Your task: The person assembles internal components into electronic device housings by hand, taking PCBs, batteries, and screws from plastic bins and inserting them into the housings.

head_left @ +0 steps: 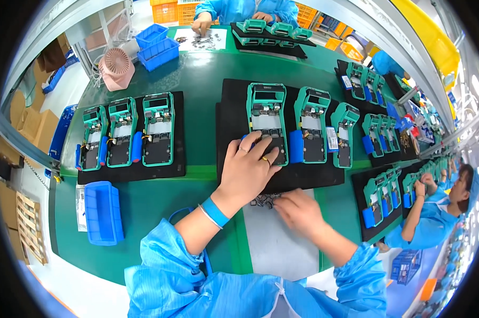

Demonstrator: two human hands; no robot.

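Note:
My left hand (250, 168) lies over the lower part of a green device housing (266, 95), its fingers apart and bent onto the dark lower section. It wears rings and a blue wristband (214, 212). Just below, at the mat's near edge, my right hand (299, 212) has its fingertips together at a pile of small dark parts (263, 201); whatever is between them is too small to make out. To the right on the same black mat (234, 95) stand a second housing (310, 124) with a blue battery (296, 147) beside it and a third housing (345, 135).
Left, another black mat (178, 132) bears several green housings with blue batteries. Near it are a blue bin (104, 213), a pink fan (116, 69) and stacked blue bins (159, 53). Co-workers sit opposite (223, 10) and at right (435, 212), beside more mats of housings.

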